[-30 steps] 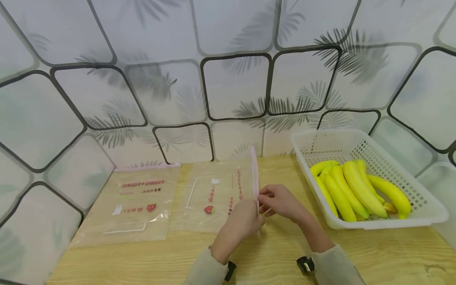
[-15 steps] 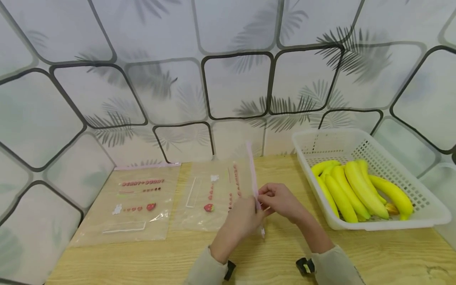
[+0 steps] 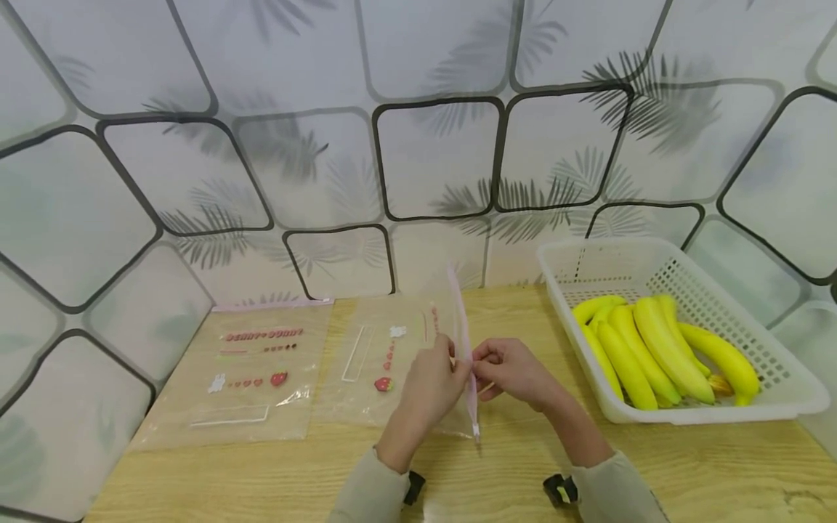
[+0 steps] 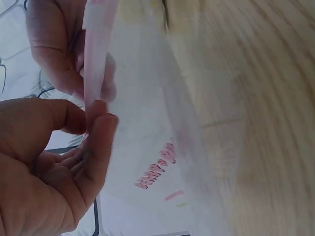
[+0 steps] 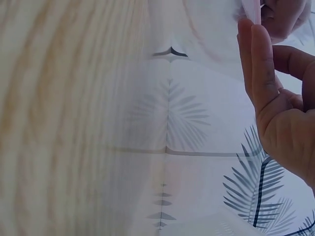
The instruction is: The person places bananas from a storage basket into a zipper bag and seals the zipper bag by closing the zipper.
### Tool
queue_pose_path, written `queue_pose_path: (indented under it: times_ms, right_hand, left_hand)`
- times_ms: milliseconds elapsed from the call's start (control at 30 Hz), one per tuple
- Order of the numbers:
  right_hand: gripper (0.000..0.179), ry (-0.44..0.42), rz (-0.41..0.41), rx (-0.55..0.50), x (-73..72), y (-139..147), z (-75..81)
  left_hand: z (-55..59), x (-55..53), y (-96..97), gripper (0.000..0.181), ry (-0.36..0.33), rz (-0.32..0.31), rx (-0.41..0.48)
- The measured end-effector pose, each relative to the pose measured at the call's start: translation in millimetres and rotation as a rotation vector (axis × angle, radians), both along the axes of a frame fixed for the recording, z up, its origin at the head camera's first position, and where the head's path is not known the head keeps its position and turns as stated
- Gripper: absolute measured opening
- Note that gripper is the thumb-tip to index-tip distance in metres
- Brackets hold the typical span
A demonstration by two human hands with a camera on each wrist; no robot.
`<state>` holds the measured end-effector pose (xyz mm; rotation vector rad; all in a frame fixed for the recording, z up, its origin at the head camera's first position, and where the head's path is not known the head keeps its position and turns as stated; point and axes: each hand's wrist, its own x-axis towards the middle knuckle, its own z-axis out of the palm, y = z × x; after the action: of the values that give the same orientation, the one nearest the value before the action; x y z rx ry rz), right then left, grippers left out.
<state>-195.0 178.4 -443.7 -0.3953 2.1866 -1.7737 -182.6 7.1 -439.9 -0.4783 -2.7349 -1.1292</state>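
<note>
A clear zip bag (image 3: 366,356) with a strawberry and bunny print lies sideways on the table, its pink zip strip (image 3: 461,312) raised at the right end. My left hand (image 3: 428,385) pinches the strip between thumb and fingers. From the other side my right hand (image 3: 516,370) pinches it close by, fingertips right at the strip. The left wrist view shows both hands on the pink strip (image 4: 94,73), one above the other. At the strip's near end a small pale slider (image 3: 476,430) hangs just over the wood. Fingers hide part of the strip.
A second bag (image 3: 251,399) of the same print lies flat at the left. To the right stands a white perforated basket (image 3: 739,414) holding several yellow bananas (image 3: 660,349). A patterned wall covering (image 3: 431,160) rises behind the wooden table (image 3: 497,479).
My left hand has shifted slightly left and up along the strip. The strip's far end leans further left, and its near end with the slider has come into view. My right hand stays nearly in place.
</note>
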Motion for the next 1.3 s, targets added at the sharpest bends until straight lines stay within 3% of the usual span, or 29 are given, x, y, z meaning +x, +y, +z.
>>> queue_pose_path:
  times_ms: [100,233,433,533,733,867,1100,1300]
  right_hand:
    - [0.019,-0.002,-0.044,0.015,1.2,-2,2.3]
    - [0.022,-0.001,-0.134,0.02,3.4,-6,9.4]
    - [0.022,0.034,-0.221,0.026,4.3,-9,15.2]
    - [0.02,0.038,-0.257,0.031,2.8,-9,14.3]
    - [0.018,0.009,-0.299,0.016,-0.4,-7,11.0]
    - [0.017,0.002,-0.308,0.013,-1.1,-7,9.8]
    - [0.017,-0.001,-0.306,0.021,-1.2,-7,7.3]
    - [0.016,-0.007,-0.296,0.027,-0.7,-7,5.1]
  left_hand:
    - [1.4,1.1,2.2,0.009,0.04,0.023,-0.013]
    - [6.3,4.9,7.1,0.008,0.168,0.059,-0.094]
    - [8.3,10.1,13.7,0.021,0.438,0.083,-0.238]
    - [8.3,11.0,14.2,0.024,0.593,0.126,-0.297]
    - [11.7,9.3,12.5,0.028,0.835,0.204,-0.304]
    - [16.6,8.5,10.6,0.028,0.906,0.226,-0.284]
    - [29.9,11.9,3.2,0.016,0.955,0.255,-0.241]
    - [39.1,17.0,-4.3,0.02,0.991,0.251,-0.183]
